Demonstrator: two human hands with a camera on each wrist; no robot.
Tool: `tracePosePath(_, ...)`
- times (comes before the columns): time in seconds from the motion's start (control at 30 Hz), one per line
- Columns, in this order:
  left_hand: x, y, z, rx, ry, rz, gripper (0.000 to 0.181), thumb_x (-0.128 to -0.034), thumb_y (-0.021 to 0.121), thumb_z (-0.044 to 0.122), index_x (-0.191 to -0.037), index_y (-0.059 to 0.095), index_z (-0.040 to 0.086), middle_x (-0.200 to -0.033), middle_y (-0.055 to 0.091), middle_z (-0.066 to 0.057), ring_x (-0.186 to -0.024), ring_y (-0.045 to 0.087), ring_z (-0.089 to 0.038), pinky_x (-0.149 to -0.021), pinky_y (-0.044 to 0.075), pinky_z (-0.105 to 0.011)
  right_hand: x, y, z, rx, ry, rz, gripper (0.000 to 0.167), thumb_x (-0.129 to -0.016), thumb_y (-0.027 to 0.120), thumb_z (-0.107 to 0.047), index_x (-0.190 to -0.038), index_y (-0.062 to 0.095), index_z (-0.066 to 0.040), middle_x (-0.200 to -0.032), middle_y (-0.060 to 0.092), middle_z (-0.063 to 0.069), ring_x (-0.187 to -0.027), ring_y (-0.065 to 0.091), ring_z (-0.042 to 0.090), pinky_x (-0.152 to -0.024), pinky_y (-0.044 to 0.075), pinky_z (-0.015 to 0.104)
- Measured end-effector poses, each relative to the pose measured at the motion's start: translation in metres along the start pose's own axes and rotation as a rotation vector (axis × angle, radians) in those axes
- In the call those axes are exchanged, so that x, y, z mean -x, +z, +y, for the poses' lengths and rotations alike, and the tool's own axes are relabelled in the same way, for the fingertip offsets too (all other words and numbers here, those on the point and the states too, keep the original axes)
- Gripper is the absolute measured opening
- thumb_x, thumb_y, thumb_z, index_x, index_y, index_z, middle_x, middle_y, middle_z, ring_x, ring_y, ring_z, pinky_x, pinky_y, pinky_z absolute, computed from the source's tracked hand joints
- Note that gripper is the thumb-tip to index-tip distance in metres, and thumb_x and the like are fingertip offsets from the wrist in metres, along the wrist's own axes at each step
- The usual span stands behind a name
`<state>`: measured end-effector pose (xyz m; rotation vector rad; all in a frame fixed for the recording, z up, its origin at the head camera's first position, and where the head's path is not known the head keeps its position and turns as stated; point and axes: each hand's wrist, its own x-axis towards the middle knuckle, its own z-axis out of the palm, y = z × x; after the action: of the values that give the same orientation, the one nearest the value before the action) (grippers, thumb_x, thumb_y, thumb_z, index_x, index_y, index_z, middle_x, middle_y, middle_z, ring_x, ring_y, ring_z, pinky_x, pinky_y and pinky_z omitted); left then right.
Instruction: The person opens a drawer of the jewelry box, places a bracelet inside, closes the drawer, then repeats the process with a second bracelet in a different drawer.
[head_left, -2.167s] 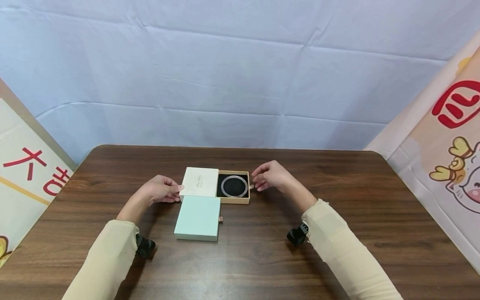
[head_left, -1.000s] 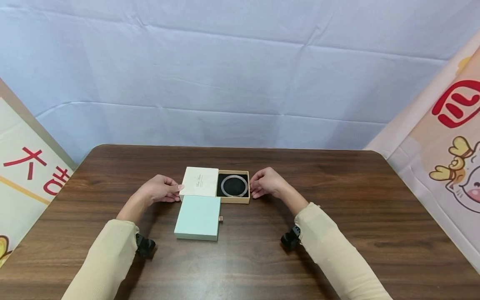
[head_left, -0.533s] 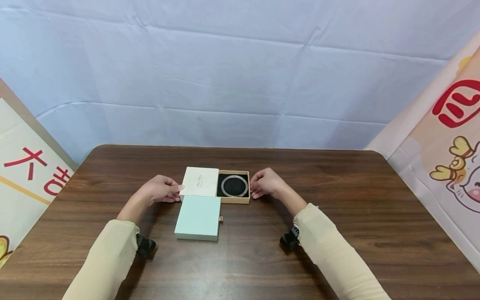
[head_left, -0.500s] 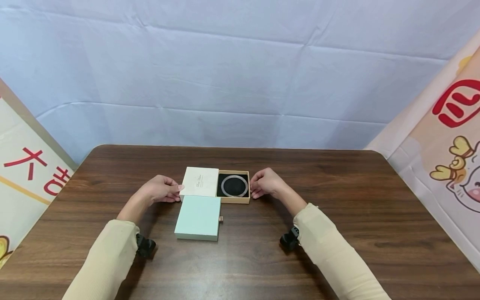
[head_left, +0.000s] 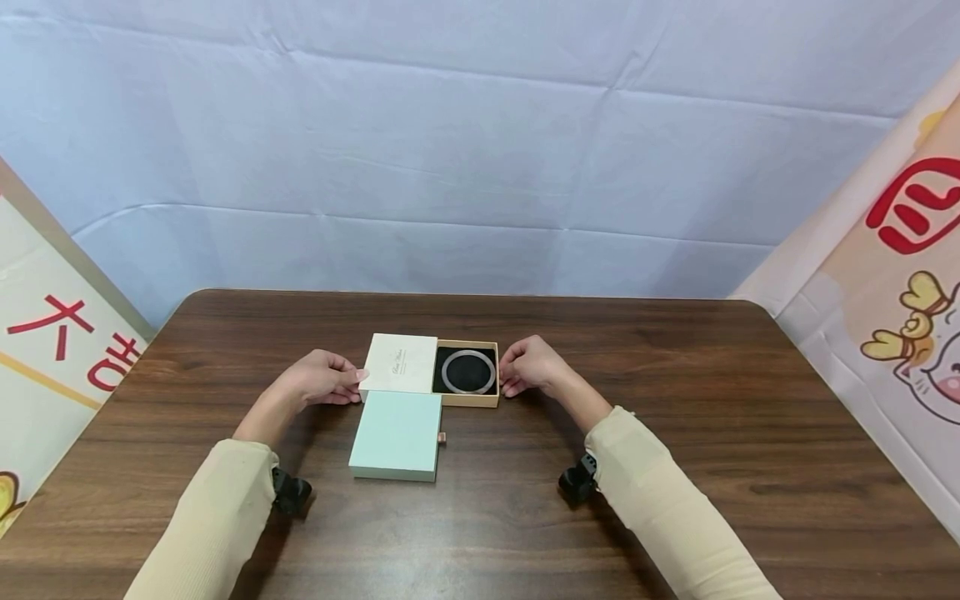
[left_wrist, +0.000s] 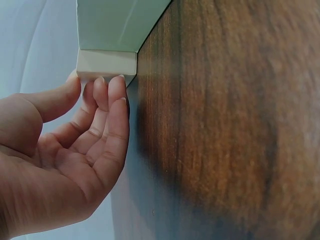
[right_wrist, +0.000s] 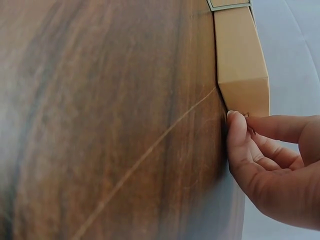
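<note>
A white slide-out gift box lies flat mid-table in the head view. Its cream cover (head_left: 399, 364) bears small lettering. From its right end stands out a yellowish drawer (head_left: 469, 401), black-lined, with a pale bangle (head_left: 447, 375) lying inside. My left hand (head_left: 322, 379) grips the cover's left end, thumb at the top edge and curled fingers against the end face (left_wrist: 107, 62). At the drawer's outer end, my right hand (head_left: 537, 367) pinches a small ribbon tab (right_wrist: 248, 116) between thumb and forefinger; most of the tab is hidden by the fingertips.
A mint-green box (head_left: 396, 435) with a ribbon tab (head_left: 442, 438) lies right in front of the white cover. Dark wooden table (head_left: 675, 400) surrounds both boxes. Pale cloth (head_left: 480, 150) hangs behind the table, with printed banners (head_left: 918, 333) at the sides.
My right hand has moved slightly left and down to the drawer's end and taken the ribbon tab. The left hand, boxes and bangle stay in place, with almost no motion over the last second.
</note>
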<state>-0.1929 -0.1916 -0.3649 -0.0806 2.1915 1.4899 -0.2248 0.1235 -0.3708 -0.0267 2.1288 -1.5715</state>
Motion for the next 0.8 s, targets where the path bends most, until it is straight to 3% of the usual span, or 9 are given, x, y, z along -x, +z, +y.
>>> tracePosePath(0.47,0.0013,0.0005,0.0015,-0.006,-0.001,-0.003,0.023,-0.0928,0.054,0.014,-0.096,0.055,-0.009,-0.077,0.058,-0.009,-0.07,0.062,-0.015,-0.072,0.052,-0.033,0.0023,0.0025,-0.0024,0.064,-0.02,-0.001,0.007,-0.082,0.05,0.015,-0.084,0.056,0.013,-0.065,0.057,0.015,-0.051,0.056,0.016,-0.052,0.052,0.028)
tracePosePath(0.8,0.0005,0.0004,0.0003,-0.007,-0.003,0.002,0.024,-0.0927,0.055,0.014,-0.097,0.055,-0.01,-0.077,0.058,-0.009,-0.07,0.062,-0.015,-0.071,0.052,-0.032,0.0001,0.0017,-0.0037,0.005,0.003,-0.01,0.007,-0.082,0.05,0.017,-0.085,0.055,0.014,-0.066,0.057,0.015,-0.052,0.058,0.017,-0.055,0.053,0.029)
